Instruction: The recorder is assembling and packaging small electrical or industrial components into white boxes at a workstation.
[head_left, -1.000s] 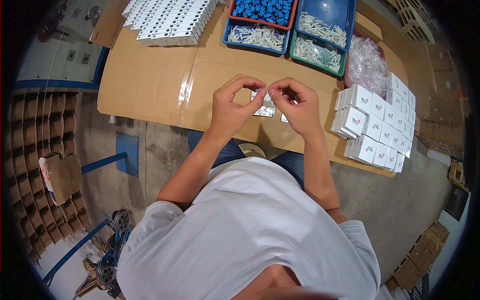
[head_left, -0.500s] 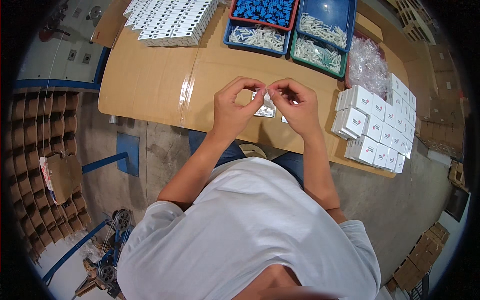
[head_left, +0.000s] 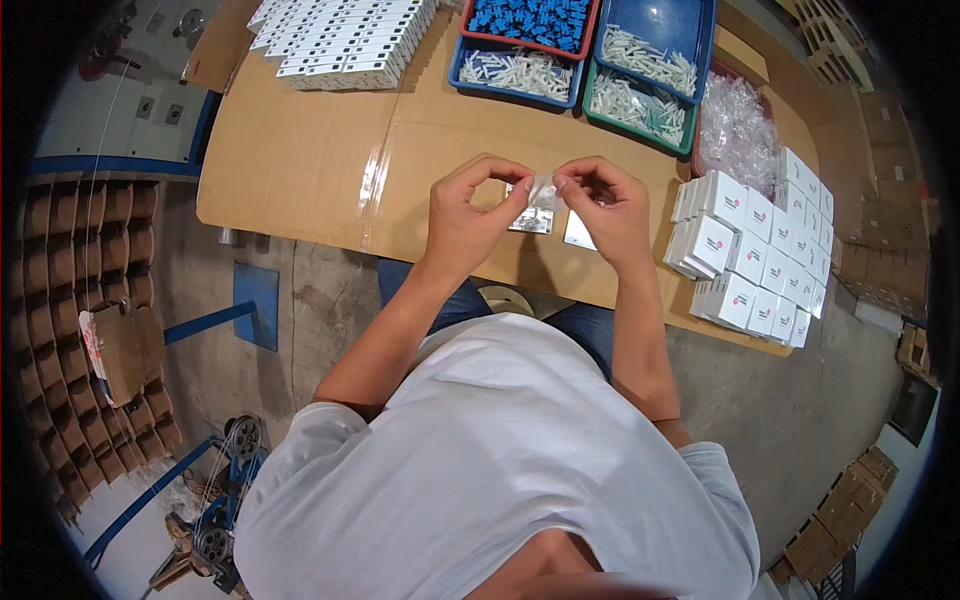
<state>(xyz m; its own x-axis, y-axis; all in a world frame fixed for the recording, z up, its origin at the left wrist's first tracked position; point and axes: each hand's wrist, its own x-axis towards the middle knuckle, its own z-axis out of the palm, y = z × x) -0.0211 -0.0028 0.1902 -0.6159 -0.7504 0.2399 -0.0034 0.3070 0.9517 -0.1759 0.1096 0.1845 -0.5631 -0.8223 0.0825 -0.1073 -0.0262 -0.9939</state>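
Note:
Between my two hands a small clear plastic bag [head_left: 543,190] is held up over the cardboard-covered table [head_left: 300,170]. My left hand [head_left: 477,205] pinches its left edge between thumb and forefinger. On the other edge, my right hand [head_left: 607,205] pinches with thumb and fingertips, the remaining fingers curled. Whether anything is inside the bag I cannot tell. Below it on the cardboard lies a small printed black-and-white piece [head_left: 530,220], partly covered by my left fingers. A flat white box or card [head_left: 578,231] rests beside it, under my right hand.
White boxes [head_left: 745,250] stand stacked at the right. More white boxes [head_left: 345,50] fill the far left. Trays hold blue pieces [head_left: 530,22], white plastic pieces [head_left: 515,75] and similar pieces in a green tray [head_left: 640,115]. Clear plastic bags [head_left: 735,125] pile up beside them.
My right hand has moved a little to the right, away from the left. More of the clear bag and of the white piece beneath now shows.

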